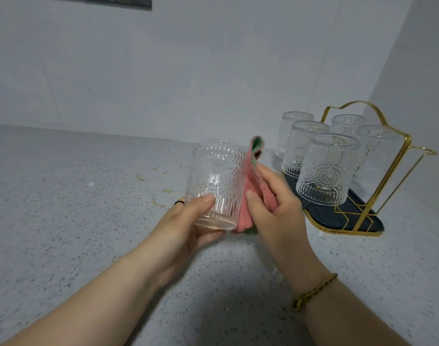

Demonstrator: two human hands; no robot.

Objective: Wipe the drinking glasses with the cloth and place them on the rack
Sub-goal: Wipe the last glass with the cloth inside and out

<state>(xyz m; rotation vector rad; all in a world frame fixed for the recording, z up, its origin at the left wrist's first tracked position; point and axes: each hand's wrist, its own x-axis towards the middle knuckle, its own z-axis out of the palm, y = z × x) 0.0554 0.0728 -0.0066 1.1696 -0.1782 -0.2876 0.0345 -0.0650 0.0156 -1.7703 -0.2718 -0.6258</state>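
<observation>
Glass, clear and embossed with ribs and round medallions, makes up the tumbler (217,181) held above the speckled grey worktop (88,196), mouth up and base tipped a little toward the camera. The left hand (186,226) is clamped on its lower part, thumb across the front wall and fingers curled under and behind the base; a thin dark band (179,202) shows on one finger. The right hand (278,216) grips a pink cloth (249,176) with a green edge, pinching it between thumb and fingers and pressing it against the tumbler's right side, so the two hands sit close together with only glass and cloth between them. A gold chain bracelet (313,293) circles the right wrist. Just beside the right hand, toward the corner of the walls, stands the rack (318,213), a dark tray with a gold rim and gold wire frame. Five matching glasses sit upside down on it, the nearest racked glass (325,171) in front. Faint brownish marks (161,193) lie on the worktop behind the left hand.
</observation>
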